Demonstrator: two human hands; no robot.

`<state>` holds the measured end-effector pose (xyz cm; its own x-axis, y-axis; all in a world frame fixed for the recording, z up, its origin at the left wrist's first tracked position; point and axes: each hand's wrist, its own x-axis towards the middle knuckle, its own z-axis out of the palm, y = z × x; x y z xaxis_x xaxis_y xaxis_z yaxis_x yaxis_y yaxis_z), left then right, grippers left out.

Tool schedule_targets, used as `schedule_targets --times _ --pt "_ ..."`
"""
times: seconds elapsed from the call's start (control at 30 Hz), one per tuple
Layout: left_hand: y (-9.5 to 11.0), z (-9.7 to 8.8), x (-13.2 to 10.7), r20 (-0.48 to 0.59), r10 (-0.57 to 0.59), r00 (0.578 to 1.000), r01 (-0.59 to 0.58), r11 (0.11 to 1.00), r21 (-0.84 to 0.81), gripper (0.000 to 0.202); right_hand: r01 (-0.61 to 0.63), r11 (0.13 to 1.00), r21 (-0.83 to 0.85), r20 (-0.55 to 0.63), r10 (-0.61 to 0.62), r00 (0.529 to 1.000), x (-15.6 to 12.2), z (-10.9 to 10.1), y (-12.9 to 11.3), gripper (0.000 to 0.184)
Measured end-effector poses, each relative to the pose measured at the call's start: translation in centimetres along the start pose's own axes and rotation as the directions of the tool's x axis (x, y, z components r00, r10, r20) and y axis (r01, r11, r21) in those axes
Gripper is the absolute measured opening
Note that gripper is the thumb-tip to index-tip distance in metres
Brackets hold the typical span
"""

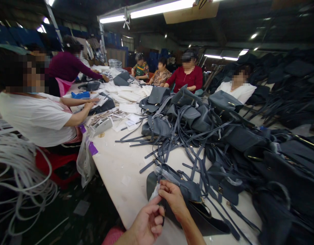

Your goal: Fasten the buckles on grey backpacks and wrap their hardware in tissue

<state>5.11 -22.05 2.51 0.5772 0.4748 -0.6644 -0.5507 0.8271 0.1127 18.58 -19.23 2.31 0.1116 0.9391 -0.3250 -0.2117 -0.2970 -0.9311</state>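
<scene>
A dark blue-grey backpack (153, 180) lies on the table close in front of me, its opening edge turned toward the lower right. Thin whitish plastic wrap (155, 193) hangs from the strap area at its top. My right hand (173, 199) pinches the end of this wrap between thumb and fingers. Just below it, my left hand (150, 217) has its index finger stretched up to the wrap and its other fingers curled in. A small dark piece shows at those curled fingers; what it is I cannot make out.
Many dark bags (192, 115) with loose straps are heaped across the table (113, 170). White sheets (131, 93) lie farther back. Several co-workers sit or stand around the table, one in a white shirt (34, 115) at left. Coiled white tubing (16, 170) is beside a red stool (57, 166).
</scene>
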Motion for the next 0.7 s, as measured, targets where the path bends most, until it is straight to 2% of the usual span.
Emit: schedule_targets --times 0.07,0.1,0.17,0.2,0.27,0.37,0.4,0.5,0.6,0.7 --pt "0.3 -1.7 -0.2 -0.073 0.021 0.997 -0.021 1.0 -0.002 0.049 -0.006 1.0 0.02 -0.051 0.007 0.999 0.1 0.0 0.1 0.029" --pt "0.6 -2.5 -0.3 -0.141 0.071 0.987 -0.061 0.996 0.069 0.044 -0.013 0.999 0.03 -0.071 0.015 0.997 0.2 0.0 0.1 0.03" --pt "1.4 -3.9 -0.5 -0.258 0.259 0.931 -0.176 0.935 0.307 0.035 -0.025 0.999 0.048 -0.093 0.03 0.995 0.3 0.1 0.1 0.033" --pt "1.8 -4.2 -0.5 -0.269 0.37 0.889 -0.234 0.872 0.429 0.034 -0.028 0.998 0.054 -0.094 0.033 0.995 0.3 0.1 0.1 0.033" --pt "2.7 -3.7 -0.3 -0.165 0.559 0.813 -0.355 0.699 0.62 0.036 -0.032 0.998 0.061 -0.084 0.037 0.996 0.2 0.3 0.1 0.032" --pt "3.5 -1.3 0.7 0.043 0.641 0.766 -0.469 0.512 0.72 0.032 -0.029 0.998 0.05 -0.051 0.032 0.998 0.1 0.6 0.2 0.029" --pt "3.7 -0.4 1.1 0.081 0.642 0.763 -0.484 0.483 0.73 0.029 -0.024 0.999 0.041 -0.038 0.026 0.999 0.0 0.5 0.2 0.027" --pt "3.7 1.0 2.0 0.092 0.616 0.782 -0.482 0.504 0.717 0.027 0.003 1.0 0.006 -0.004 -0.003 1.0 -0.2 0.2 0.1 0.023" --pt "3.6 1.0 2.2 0.06 0.547 0.835 -0.427 0.577 0.696 0.031 0.036 0.999 -0.03 0.022 -0.035 0.999 -0.4 -0.2 0.0 0.023" --pt "3.3 0.7 2.2 0.019 0.471 0.882 -0.362 0.652 0.667 0.036 0.081 0.994 -0.077 -0.019 -0.083 0.996 -0.4 0.0 0.3 0.02"
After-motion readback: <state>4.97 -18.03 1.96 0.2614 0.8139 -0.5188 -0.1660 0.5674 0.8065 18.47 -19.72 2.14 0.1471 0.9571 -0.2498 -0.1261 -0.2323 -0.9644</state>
